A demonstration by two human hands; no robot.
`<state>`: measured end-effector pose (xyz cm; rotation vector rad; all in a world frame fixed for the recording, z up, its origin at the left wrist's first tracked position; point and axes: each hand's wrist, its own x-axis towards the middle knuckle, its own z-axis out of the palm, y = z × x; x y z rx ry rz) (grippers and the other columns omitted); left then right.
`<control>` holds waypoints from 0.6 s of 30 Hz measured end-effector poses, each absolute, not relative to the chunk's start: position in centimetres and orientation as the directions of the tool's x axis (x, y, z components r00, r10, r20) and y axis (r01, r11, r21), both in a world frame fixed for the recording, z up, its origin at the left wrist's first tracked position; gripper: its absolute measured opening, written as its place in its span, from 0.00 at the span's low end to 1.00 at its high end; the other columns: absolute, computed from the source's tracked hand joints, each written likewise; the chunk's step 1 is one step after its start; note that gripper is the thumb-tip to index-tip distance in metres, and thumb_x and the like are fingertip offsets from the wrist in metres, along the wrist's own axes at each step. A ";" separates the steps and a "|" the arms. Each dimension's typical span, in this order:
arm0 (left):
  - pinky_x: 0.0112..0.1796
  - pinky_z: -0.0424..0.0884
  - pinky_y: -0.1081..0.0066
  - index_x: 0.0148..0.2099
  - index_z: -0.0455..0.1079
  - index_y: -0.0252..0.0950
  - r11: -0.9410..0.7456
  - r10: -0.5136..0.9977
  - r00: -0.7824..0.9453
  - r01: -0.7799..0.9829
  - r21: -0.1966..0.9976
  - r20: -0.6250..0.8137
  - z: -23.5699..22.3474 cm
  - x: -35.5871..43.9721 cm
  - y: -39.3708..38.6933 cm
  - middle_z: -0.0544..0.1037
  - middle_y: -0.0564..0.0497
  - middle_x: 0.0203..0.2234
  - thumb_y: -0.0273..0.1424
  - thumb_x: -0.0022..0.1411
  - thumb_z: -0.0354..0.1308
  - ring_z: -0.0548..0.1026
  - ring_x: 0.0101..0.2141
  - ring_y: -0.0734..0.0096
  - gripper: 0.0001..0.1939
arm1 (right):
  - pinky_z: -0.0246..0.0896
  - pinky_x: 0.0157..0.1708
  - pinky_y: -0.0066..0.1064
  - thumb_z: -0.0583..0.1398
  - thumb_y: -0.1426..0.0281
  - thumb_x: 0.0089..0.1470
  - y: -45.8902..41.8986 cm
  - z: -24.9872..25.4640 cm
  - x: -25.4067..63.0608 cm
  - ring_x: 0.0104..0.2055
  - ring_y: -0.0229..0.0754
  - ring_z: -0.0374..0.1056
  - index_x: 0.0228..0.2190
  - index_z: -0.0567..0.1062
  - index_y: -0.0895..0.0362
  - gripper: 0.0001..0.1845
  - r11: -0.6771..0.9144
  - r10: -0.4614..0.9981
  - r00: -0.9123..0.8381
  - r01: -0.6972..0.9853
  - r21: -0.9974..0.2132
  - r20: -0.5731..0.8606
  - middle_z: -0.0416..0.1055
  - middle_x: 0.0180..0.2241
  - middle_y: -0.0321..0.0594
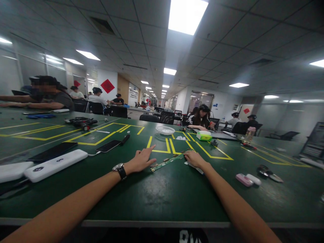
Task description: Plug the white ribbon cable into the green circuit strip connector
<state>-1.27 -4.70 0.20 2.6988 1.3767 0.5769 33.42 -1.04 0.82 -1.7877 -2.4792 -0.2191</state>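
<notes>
A long, narrow green circuit board lies at a slant in front of me, its right end higher in the view. My right hand is closed on that right end, with its fingertips partly hidden behind the knuckles. Under and beside this hand is a white item, mostly covered, perhaps paper or tissue. My left hand, with a wristwatch on the wrist, rests by the board's left end. Its index finger and thumb are stretched apart, and nothing shows in its grasp.
Beyond the hands stands a clear plastic basket, with a green tissue pack to its right. On the left are a white power strip, a phone and a drill-like tool. A pink case and keys lie right.
</notes>
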 end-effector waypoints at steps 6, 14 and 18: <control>0.52 0.54 0.56 0.70 0.37 0.41 -0.640 0.766 0.593 0.738 0.213 0.248 0.1 -0.7 -5.3 0.56 0.40 0.64 0.47 0.70 0.41 0.58 0.59 0.52 0.33 | 0.59 0.48 0.42 0.49 0.71 0.59 -0.7 0.3 37.3 0.50 0.54 0.65 0.49 0.75 0.58 0.21 0.093 0.974 -0.113 0.990 0.106 0.194 0.70 0.49 0.54; 0.51 0.56 0.56 0.69 0.40 0.41 -0.664 0.747 0.623 0.716 0.216 0.231 -0.1 -0.6 -5.2 0.61 0.41 0.61 0.47 0.70 0.40 0.61 0.56 0.53 0.31 | 0.57 0.50 0.38 0.48 0.71 0.59 -0.4 -0.5 36.6 0.52 0.51 0.64 0.51 0.72 0.59 0.22 0.105 0.964 -0.121 0.991 0.079 0.235 0.69 0.51 0.52; 0.51 0.56 0.55 0.69 0.41 0.41 -0.666 0.746 0.632 0.712 0.223 0.211 -0.1 -0.7 -5.2 0.64 0.41 0.58 0.48 0.70 0.39 0.62 0.55 0.53 0.31 | 0.57 0.50 0.36 0.48 0.68 0.61 -0.5 -0.5 36.8 0.52 0.50 0.65 0.51 0.72 0.59 0.22 0.132 0.959 -0.144 0.989 0.064 0.243 0.69 0.51 0.49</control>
